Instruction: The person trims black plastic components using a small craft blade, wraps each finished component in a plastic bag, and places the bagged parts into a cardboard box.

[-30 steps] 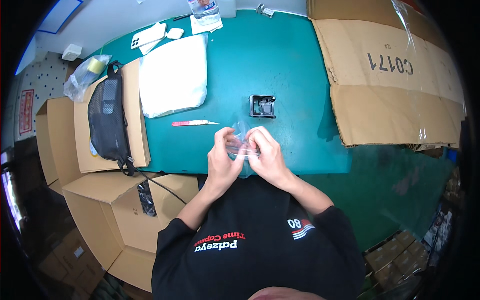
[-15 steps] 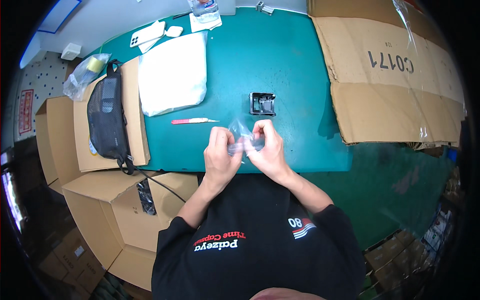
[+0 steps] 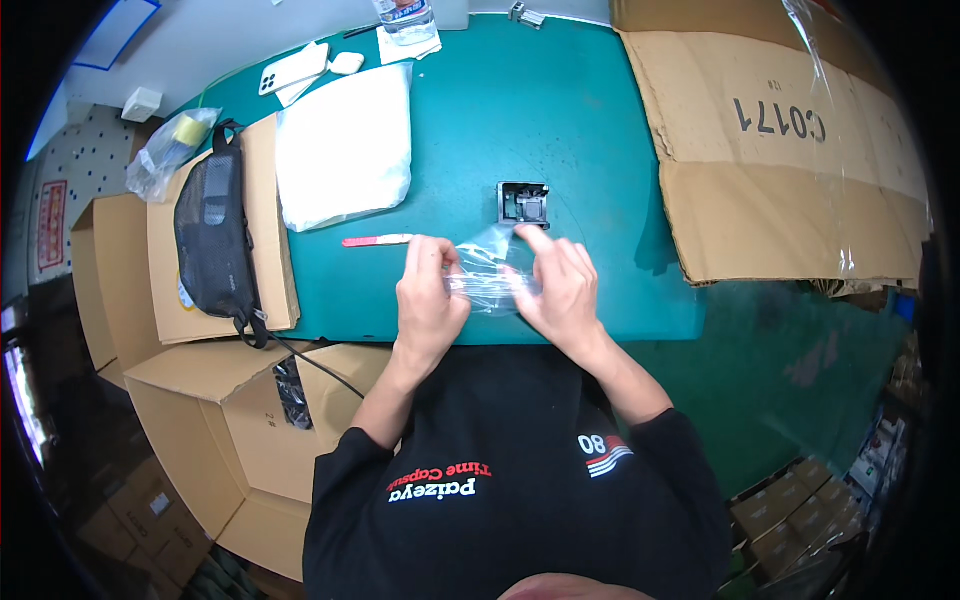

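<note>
A clear plastic bag (image 3: 488, 284) is stretched between my two hands near the front edge of the green table. At its left side, the fingers of my left hand (image 3: 432, 298) close on the plastic. My right hand (image 3: 566, 292) grips the right side, its index finger pointing up toward a small black open-topped box-shaped part (image 3: 523, 204). That part stands just beyond the bag, with dark pieces visible inside it. A thin tool with a red handle (image 3: 372, 241) lies left of the bag, its tip end partly hidden by my left hand.
A white plastic package (image 3: 346, 148) lies at the back left, beside a black mesh pouch (image 3: 214, 230) on cardboard. Behind are a white phone (image 3: 294, 68) and a water bottle (image 3: 406, 22). A large carton (image 3: 790, 160) covers the right side; an open carton (image 3: 200, 400) stands lower left.
My hands have moved apart, and the bunched plastic bag is now spread out between them. My right hand has shifted right, its index finger now near the black part.
</note>
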The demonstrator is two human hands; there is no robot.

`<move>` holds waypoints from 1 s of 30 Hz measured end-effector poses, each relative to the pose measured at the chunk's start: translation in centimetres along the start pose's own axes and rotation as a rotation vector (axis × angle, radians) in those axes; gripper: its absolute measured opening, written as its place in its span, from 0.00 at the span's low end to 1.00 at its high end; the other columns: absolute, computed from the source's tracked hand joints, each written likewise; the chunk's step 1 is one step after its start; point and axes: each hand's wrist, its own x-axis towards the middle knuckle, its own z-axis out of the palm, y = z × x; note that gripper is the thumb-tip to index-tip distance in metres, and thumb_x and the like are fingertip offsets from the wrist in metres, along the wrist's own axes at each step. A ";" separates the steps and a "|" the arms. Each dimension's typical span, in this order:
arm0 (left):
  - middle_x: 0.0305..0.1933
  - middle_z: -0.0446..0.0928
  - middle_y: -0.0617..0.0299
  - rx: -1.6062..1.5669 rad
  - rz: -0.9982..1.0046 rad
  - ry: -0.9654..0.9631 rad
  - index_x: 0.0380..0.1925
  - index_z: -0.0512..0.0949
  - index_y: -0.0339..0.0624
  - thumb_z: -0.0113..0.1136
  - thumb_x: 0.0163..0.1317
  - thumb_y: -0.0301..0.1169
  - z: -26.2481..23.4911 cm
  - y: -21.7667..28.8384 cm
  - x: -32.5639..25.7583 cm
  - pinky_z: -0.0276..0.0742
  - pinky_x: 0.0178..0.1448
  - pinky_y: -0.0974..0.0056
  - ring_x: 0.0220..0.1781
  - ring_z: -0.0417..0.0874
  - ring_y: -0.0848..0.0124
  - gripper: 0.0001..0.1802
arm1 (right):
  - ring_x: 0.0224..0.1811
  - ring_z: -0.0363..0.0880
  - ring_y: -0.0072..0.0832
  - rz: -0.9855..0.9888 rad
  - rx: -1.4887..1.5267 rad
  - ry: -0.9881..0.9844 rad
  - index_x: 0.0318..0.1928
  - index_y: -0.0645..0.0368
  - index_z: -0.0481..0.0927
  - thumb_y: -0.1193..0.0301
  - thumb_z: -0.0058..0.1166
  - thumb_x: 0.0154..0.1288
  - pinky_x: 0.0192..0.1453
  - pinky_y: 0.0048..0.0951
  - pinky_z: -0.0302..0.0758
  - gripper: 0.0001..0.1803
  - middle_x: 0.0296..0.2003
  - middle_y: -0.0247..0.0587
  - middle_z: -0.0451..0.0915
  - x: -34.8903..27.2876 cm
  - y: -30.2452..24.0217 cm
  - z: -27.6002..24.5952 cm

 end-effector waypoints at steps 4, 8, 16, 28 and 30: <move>0.48 0.74 0.53 -0.179 -0.051 -0.377 0.55 0.75 0.38 0.80 0.48 0.31 -1.6 2.0 2.7 0.79 0.42 0.60 0.40 0.79 0.61 0.34 | 0.27 0.84 0.41 0.037 0.037 -0.128 0.67 0.49 0.79 0.80 0.58 0.57 0.33 0.40 0.78 0.34 0.27 0.44 0.84 -0.2 1.2 -1.7; 0.60 0.73 0.51 -0.131 0.141 -0.300 0.65 0.73 0.39 0.82 0.50 0.40 -0.4 0.9 5.1 0.79 0.57 0.57 0.57 0.79 0.56 0.44 | 0.32 0.89 0.45 0.333 0.177 0.061 0.56 0.54 0.86 0.82 0.48 0.61 0.39 0.39 0.83 0.25 0.36 0.53 0.88 0.0 4.5 -3.3; 0.57 0.75 0.48 0.236 0.240 -0.412 0.63 0.72 0.35 0.78 0.53 0.31 6.3 -1.0 7.0 0.78 0.60 0.51 0.57 0.79 0.48 0.38 | 0.27 0.85 0.46 0.692 0.096 -0.012 0.45 0.60 0.87 0.66 0.53 0.71 0.34 0.40 0.78 0.14 0.23 0.53 0.82 0.6 6.5 -4.1; 0.61 0.80 0.49 -0.558 0.499 -0.189 0.57 0.73 0.44 0.81 0.45 0.26 3.6 1.3 3.3 0.70 0.73 0.40 0.68 0.79 0.46 0.37 | 0.41 0.86 0.23 0.392 0.557 -0.072 0.65 0.62 0.78 0.69 0.49 0.79 0.47 0.29 0.80 0.19 0.38 0.45 0.87 -0.3 5.5 -1.8; 0.62 0.78 0.48 -0.510 0.457 -0.161 0.55 0.74 0.45 0.81 0.43 0.24 3.1 0.9 3.4 0.74 0.71 0.43 0.70 0.77 0.45 0.37 | 0.52 0.83 0.23 0.626 0.862 -0.306 0.68 0.65 0.75 0.68 0.45 0.83 0.59 0.27 0.77 0.21 0.51 0.41 0.86 0.1 6.2 -1.7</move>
